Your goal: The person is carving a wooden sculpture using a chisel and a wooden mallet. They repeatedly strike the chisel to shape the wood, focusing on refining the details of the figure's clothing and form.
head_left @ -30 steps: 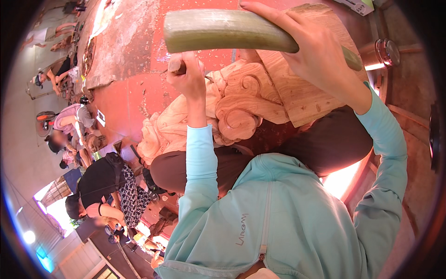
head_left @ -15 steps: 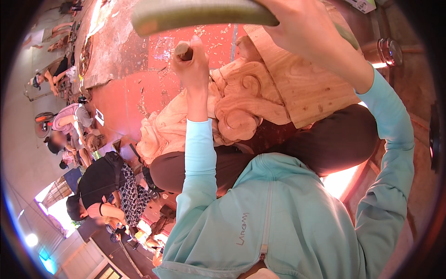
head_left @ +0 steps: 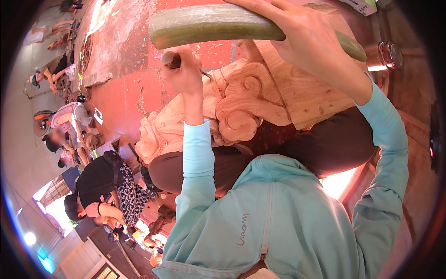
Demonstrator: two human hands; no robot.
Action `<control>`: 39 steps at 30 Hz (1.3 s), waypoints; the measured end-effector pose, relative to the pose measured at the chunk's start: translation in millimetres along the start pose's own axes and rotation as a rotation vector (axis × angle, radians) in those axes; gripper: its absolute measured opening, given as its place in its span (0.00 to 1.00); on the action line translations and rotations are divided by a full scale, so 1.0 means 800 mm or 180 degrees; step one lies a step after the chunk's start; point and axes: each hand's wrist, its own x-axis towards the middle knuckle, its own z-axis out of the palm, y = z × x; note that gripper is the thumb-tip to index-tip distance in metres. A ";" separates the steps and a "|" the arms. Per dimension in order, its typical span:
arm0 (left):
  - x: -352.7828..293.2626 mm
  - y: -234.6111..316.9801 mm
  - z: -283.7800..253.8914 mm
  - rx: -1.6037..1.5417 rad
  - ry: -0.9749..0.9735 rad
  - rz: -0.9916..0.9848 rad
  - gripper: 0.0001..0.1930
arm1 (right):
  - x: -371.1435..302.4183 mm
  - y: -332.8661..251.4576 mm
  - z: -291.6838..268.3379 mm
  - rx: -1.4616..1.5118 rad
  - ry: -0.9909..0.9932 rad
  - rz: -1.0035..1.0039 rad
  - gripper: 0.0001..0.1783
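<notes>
My left hand [head_left: 186, 76] is wrapped around a chisel [head_left: 171, 60]. The round end of its wooden handle shows above my fist, and a thin metal shank points toward the carved wood beside it. A pale wood carving [head_left: 244, 104] with scrolls and curls lies across my lap. My right hand [head_left: 309, 44] grips a long, smooth, greenish club-like mallet [head_left: 216, 25] about its middle. Its thick end hangs just above the chisel handle, and a gap between them is hard to make out. The other end sticks out past my right wrist.
A flat wooden board part [head_left: 309, 95] of the carving extends to the right. A lidded jar [head_left: 389, 55] stands at far right. Wood chips litter the red floor [head_left: 139, 93]. Several people sit at the left; the nearest wears a black top [head_left: 97, 176].
The mallet and my right hand have come down and a little right, nearer the chisel. My left hand has shifted slightly left and tilted, showing the chisel's shank.
</notes>
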 end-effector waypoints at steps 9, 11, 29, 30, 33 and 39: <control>0.001 0.000 0.005 0.0261 0.0081 -0.0014 0.16 | 0.005 0.003 0.006 0.0574 0.0481 -0.0069 0.34; 0.001 0.000 0.005 0.0053 -0.0019 -0.0067 0.15 | 0.012 0.010 0.009 0.0789 0.0636 -0.0224 0.34; 0.001 -0.011 0.001 0.0579 -0.0078 0.0031 0.18 | 0.017 0.001 0.013 0.0693 0.0725 -0.0470 0.39; 0.001 -0.009 0.006 0.0705 -0.0136 -0.0033 0.18 | 0.019 0.006 0.017 0.0497 0.0648 -0.0425 0.39; 0.001 -0.009 0.019 0.0823 -0.0124 0.0328 0.19 | 0.025 0.027 0.028 -0.0653 0.0541 -0.0454 0.40; 0.009 -0.020 -0.004 0.0263 -0.0119 0.0026 0.11 | 0.032 0.019 0.024 -0.0135 0.0465 -0.0269 0.39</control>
